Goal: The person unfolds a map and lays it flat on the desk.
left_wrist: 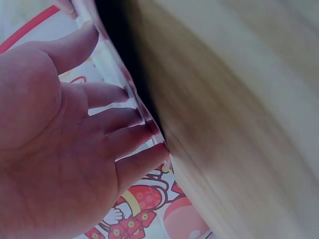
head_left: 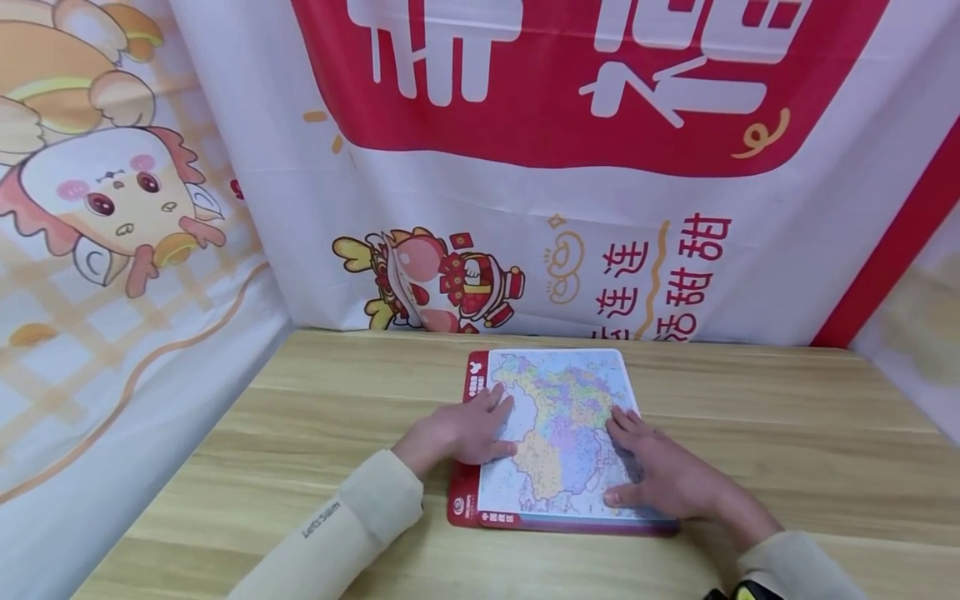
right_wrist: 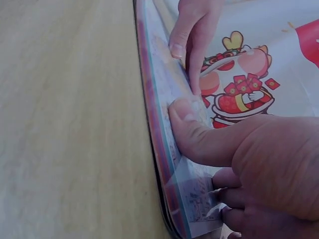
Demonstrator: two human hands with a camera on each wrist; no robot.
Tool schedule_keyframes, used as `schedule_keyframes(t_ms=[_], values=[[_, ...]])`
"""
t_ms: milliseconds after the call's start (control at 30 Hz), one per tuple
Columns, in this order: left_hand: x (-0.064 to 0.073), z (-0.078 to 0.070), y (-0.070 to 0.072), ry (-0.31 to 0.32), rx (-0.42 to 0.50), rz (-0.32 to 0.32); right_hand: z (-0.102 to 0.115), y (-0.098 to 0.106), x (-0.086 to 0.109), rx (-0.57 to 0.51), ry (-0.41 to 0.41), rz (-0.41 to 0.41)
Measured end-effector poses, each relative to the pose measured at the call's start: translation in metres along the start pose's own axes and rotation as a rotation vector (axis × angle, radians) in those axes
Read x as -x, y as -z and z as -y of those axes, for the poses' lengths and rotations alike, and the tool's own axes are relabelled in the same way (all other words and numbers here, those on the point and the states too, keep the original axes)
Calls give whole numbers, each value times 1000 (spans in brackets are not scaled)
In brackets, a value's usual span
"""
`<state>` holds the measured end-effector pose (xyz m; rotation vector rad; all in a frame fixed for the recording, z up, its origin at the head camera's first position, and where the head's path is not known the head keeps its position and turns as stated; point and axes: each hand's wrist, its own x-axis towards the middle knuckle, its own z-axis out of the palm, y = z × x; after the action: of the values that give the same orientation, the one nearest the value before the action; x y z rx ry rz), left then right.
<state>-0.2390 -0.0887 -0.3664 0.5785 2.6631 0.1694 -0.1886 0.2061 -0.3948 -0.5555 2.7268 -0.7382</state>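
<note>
A colourful map of China lies on the wooden table, on top of a red-bordered board whose edge shows along the left and front. My left hand rests on the map's left part, fingers extended toward the far side and thumb pointing inward. On the right part lies my right hand, its fingertips at the map's right edge and its thumb on the printed surface. The right wrist view shows layered edges under the right thumb. Neither hand curls round the map or board.
The wooden table extends to both sides of the board. A white printed cloth with red panels and cartoon figures hangs behind its far edge. Another patterned cloth borders the left side.
</note>
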Motion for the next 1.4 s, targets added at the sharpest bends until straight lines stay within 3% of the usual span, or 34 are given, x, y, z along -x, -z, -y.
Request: schedule_keyframes(t_ms=[300, 600, 767, 1000, 1167, 1400], values=[[3, 10, 0, 11, 76, 18, 5, -2, -3, -16, 8, -5], [17, 17, 2, 2, 38, -4, 2, -2, -4, -63, -39, -72], [24, 21, 1, 5, -6, 2, 0, 0, -4, -130, -149, -169], [31, 22, 1, 17, 1, 7, -3, 7, -8, -396, -356, -304], [31, 21, -2, 12, -7, 5, -5, 10, -6, -553, -429, -377], [30, 20, -6, 17, -11, 6, -4, 9, -4, -617, -490, -463]])
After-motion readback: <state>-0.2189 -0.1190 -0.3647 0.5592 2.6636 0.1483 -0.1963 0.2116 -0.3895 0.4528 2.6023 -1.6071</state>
